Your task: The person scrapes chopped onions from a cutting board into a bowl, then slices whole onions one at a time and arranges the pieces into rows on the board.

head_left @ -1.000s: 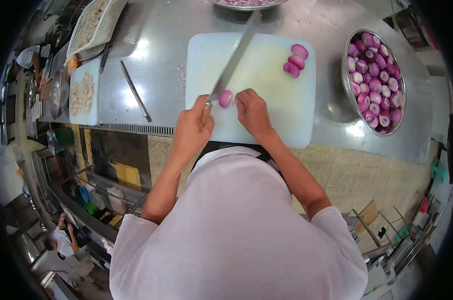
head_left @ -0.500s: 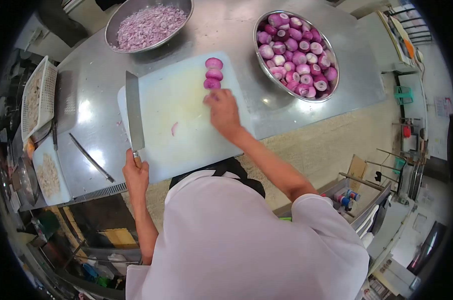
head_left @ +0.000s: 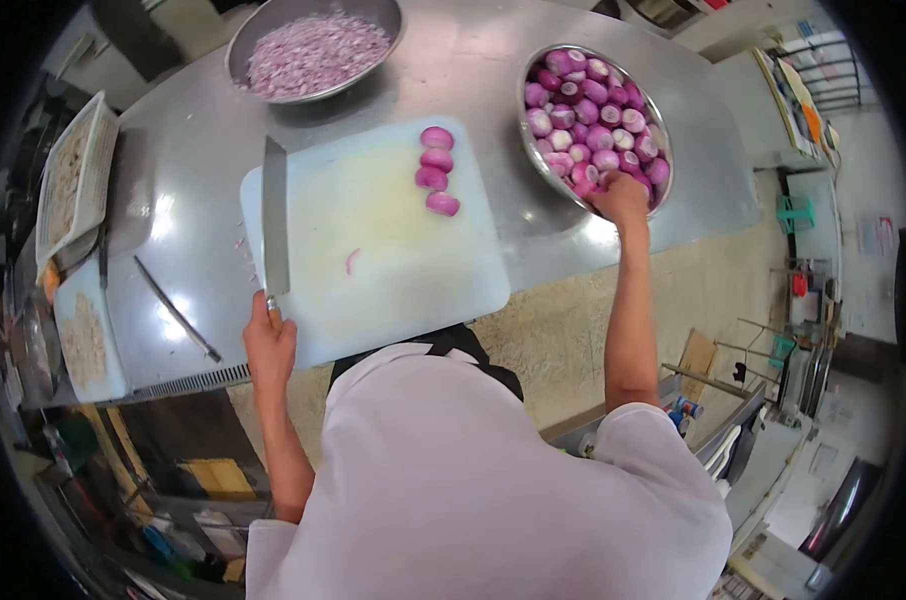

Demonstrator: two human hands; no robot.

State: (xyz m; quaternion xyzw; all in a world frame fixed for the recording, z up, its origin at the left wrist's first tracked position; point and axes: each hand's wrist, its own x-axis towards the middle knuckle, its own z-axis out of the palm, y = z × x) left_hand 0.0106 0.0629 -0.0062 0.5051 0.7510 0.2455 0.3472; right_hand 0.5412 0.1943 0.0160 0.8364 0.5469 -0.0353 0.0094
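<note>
My left hand (head_left: 270,345) grips the wooden handle of a cleaver (head_left: 275,225), whose wide blade lies along the left side of the white cutting board (head_left: 373,310). Down the board's right side runs a row of several red onion halves (head_left: 435,160). A thin onion sliver (head_left: 352,262) sits near the middle. At the front rim of a steel bowl (head_left: 526,130) full of peeled red onions (head_left: 598,115), my right hand (head_left: 621,197) has its fingers closed around a red onion (head_left: 585,188); the fingertips are partly hidden.
A steel bowl of chopped onion (head_left: 318,55) stands behind the board. To the left are a white plastic basket (head_left: 78,190), a dark rod-like tool (head_left: 176,308) and a smaller board with chopped food (head_left: 85,340). The metal table's (head_left: 563,260) front edge runs before me.
My right hand has moved from the onion row to the bowl on the right. One more onion half now shows at the row's near end. My left hand stays on the cleaver.
</note>
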